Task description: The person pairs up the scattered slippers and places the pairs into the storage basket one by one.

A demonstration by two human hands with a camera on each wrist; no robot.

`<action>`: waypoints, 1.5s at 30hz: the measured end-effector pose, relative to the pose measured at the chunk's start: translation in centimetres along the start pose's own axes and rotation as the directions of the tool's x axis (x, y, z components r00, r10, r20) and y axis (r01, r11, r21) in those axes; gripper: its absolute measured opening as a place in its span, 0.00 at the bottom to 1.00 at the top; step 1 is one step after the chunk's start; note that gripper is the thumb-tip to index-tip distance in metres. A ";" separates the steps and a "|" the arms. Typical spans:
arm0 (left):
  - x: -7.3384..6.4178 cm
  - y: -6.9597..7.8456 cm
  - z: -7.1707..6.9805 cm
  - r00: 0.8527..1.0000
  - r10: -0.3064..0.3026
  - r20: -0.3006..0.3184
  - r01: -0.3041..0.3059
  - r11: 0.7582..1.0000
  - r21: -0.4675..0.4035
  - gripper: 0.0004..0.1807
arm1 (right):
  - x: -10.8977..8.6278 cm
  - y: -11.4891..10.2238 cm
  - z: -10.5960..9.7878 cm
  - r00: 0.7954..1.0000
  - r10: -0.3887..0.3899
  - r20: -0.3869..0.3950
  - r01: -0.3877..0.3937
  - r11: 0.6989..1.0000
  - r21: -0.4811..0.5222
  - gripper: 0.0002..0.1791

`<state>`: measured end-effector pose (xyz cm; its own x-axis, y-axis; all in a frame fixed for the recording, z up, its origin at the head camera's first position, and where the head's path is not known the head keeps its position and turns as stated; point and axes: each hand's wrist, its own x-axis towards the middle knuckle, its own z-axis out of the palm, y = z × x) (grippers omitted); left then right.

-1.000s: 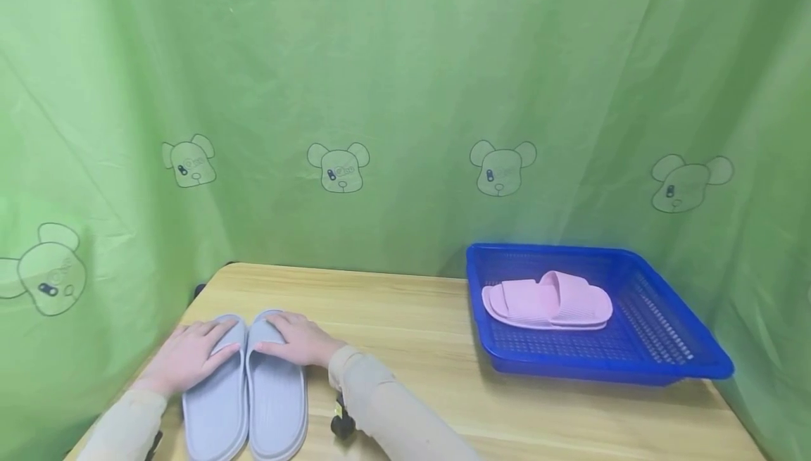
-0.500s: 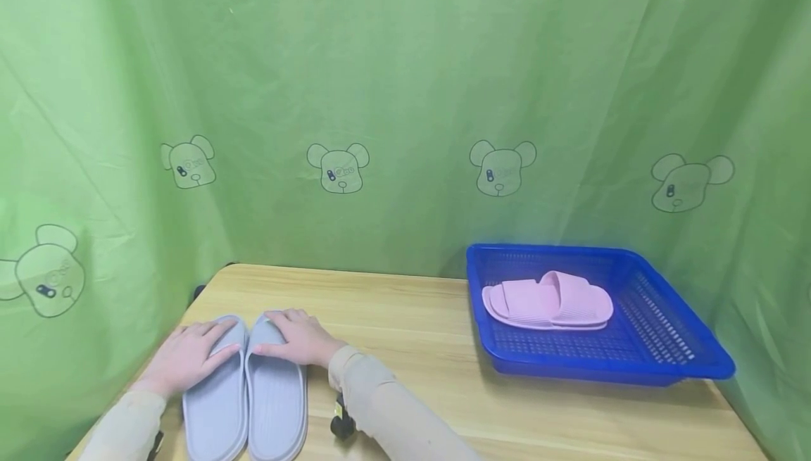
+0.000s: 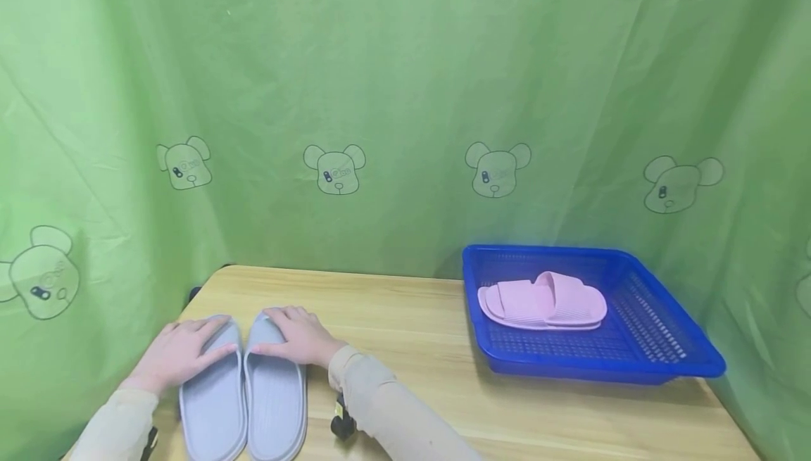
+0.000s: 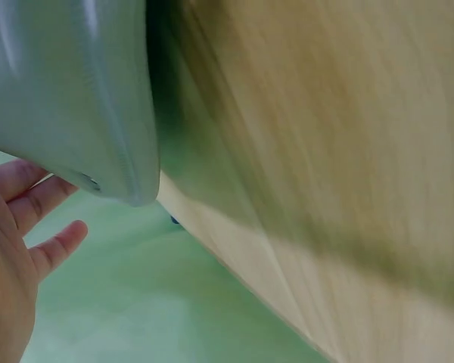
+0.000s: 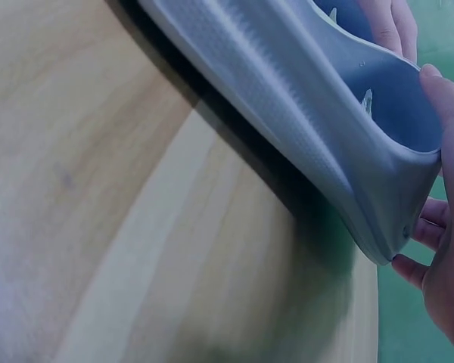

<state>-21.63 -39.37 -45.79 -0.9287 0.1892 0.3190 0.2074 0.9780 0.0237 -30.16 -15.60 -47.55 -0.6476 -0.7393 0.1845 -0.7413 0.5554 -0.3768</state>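
Note:
Two pale grey slippers lie side by side at the table's front left, toes pointing away. My left hand (image 3: 174, 354) rests over the toe of the left slipper (image 3: 215, 405), thumb across its upper. In the left wrist view, fingers (image 4: 41, 200) pass behind the toe and the little finger sticks out free. My right hand (image 3: 300, 338) holds the toe of the right slipper (image 3: 275, 405). The right wrist view has that thumb (image 5: 443, 94) at the edge of the upper and fingertips (image 5: 412, 268) at the toe. The left thumb is hidden in the left wrist view.
A blue perforated basket (image 3: 602, 369) stands at the table's right, with pink slippers (image 3: 545, 302) in it. Green curtain (image 3: 405, 95) with bear heads surrounds the wooden table (image 3: 405, 348) at the back and sides.
The head view has turned very slightly, so the scene sits a little further left. Both hands stay on the grey slippers, which lie as before.

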 end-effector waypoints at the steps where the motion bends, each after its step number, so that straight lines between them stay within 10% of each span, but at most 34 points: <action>1: 0.0 0.0 -0.1 1.000 0.000 0.002 0.000 1.000 -0.001 0.34 | 0.0 0.0 -0.1 1.000 -0.001 -0.003 0.001 1.000 -0.004 0.44; 45: 0.4 0.0 -3.5 0.972 -0.213 -0.098 0.199 0.971 -0.135 0.46 | -1.7 3.2 -3.1 0.986 0.079 -0.147 -0.060 0.990 0.130 0.43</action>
<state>-20.91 -39.56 -42.34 -0.9169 -0.0330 0.3977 0.0579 0.9750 0.2145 -31.95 -11.34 -46.22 -0.7227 -0.6295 0.2855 -0.6723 0.5442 -0.5020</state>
